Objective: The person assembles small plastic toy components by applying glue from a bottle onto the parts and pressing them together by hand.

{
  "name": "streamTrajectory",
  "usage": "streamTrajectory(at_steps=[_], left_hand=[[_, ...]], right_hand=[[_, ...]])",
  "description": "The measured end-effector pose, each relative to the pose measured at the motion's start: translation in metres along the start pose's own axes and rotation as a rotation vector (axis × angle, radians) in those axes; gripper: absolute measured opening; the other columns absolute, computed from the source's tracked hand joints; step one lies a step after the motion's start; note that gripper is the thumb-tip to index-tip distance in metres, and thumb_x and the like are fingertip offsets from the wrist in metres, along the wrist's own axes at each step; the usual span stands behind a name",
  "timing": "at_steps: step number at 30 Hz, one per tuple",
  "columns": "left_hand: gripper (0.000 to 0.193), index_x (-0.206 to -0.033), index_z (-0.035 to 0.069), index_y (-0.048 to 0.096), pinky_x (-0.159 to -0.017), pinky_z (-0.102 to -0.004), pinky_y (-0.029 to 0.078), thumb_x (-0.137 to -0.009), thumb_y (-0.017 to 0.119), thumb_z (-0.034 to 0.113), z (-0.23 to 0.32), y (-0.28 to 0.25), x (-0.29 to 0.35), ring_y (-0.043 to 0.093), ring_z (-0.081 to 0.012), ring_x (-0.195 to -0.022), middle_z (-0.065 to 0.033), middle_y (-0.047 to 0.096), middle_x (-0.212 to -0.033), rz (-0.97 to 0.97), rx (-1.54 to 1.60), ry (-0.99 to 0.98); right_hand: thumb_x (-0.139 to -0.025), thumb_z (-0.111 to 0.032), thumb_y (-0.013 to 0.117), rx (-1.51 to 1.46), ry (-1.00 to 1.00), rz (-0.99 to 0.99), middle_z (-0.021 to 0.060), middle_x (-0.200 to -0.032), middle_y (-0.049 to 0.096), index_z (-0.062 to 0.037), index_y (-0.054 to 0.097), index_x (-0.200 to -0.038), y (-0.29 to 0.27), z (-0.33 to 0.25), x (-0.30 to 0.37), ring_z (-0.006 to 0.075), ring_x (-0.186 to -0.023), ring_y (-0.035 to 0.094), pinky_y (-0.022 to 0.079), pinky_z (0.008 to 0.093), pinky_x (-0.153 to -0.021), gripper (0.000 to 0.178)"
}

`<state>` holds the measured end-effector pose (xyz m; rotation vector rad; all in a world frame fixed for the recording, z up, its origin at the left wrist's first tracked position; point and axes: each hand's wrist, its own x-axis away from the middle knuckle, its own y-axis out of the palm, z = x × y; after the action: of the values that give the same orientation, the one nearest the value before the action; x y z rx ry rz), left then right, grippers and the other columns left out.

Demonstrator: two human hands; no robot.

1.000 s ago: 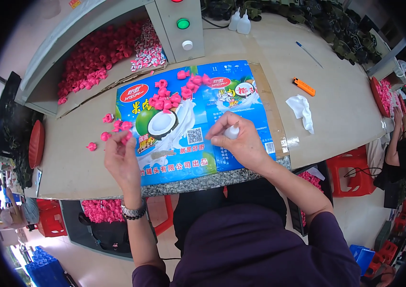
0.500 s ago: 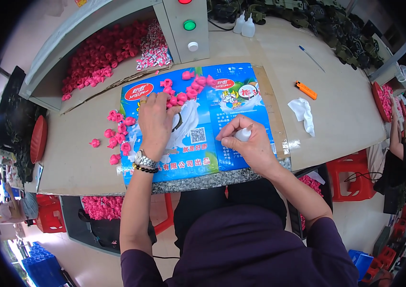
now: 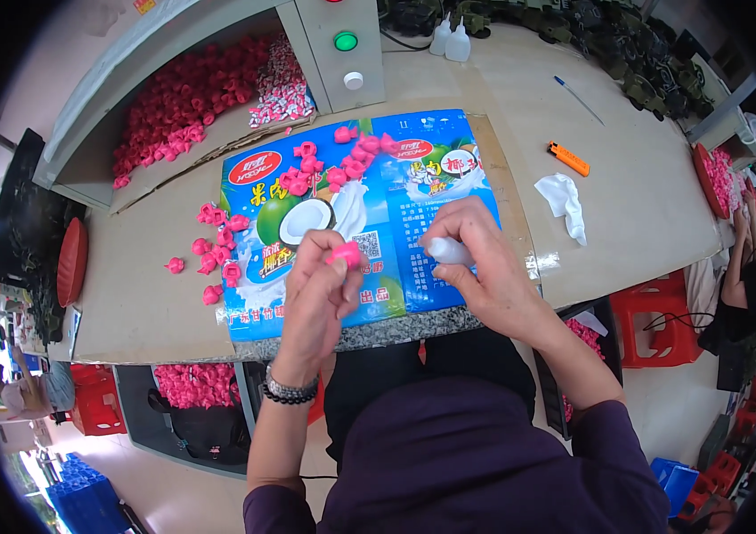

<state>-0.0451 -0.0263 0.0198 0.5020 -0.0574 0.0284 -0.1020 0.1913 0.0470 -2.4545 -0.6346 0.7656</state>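
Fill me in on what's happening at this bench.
The person's left hand holds a small, rounded pink piece, and the right hand holds a small white plastic bottle. The piece and bottle are apart, above a blue printed sheet. More pink pieces lie loosely grouped on that sheet and on the tan tabletop to its left.

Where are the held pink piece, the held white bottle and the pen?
Held pink piece [image 3: 347,255]: head view, its exposed side.
Held white bottle [image 3: 451,252]: head view, its visible body.
Pen [image 3: 580,100]: head view, middle of its barrel.
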Motion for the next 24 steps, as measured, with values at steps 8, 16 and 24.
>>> streamTrajectory(at_steps=[8, 16, 24], left_hand=[[0.018, -0.104, 0.010, 0.045, -0.041, -0.0190, 0.029, -0.097, 0.050, 0.025, -0.022, 0.012, 0.030, 0.041, -0.0111, -0.060, -0.0045, 0.051, -0.082, -0.047, 0.390, -0.145], [0.024, -0.100, 0.010, 0.049, -0.039, -0.0195, 0.022, -0.101, 0.044, 0.033, -0.029, 0.011, 0.039, 0.033, -0.0072, -0.051, 0.0005, 0.041, -0.074, -0.046, 0.500, -0.243], [0.034, -0.096, 0.012, 0.056, -0.039, -0.0205, 0.019, -0.102, 0.038, 0.040, -0.032, 0.012, 0.041, 0.027, -0.0068, -0.047, 0.0033, 0.032, -0.064, -0.009, 0.510, -0.328]], right_hand=[[-0.064, 0.007, 0.075, 0.042, -0.226, 0.255, 0.0113, -0.094, 0.066, -0.0014, 0.065, -0.097, -0.005, -0.003, 0.007, 0.0282, -0.088, 0.065, 0.054, 0.0349, -0.074, 0.036], [-0.064, 0.007, 0.076, 0.161, -0.389, 0.229, 0.0104, -0.094, 0.066, -0.0008, 0.069, -0.093, -0.002, -0.001, 0.008, 0.0250, -0.087, 0.065, 0.055, 0.0324, -0.074, 0.030], [-0.066, 0.004, 0.076, 0.213, -0.449, 0.229, 0.0099, -0.092, 0.067, 0.0000, 0.069, -0.090, 0.004, -0.003, 0.008, 0.0258, -0.084, 0.066, 0.055, 0.0330, -0.071, 0.026]])
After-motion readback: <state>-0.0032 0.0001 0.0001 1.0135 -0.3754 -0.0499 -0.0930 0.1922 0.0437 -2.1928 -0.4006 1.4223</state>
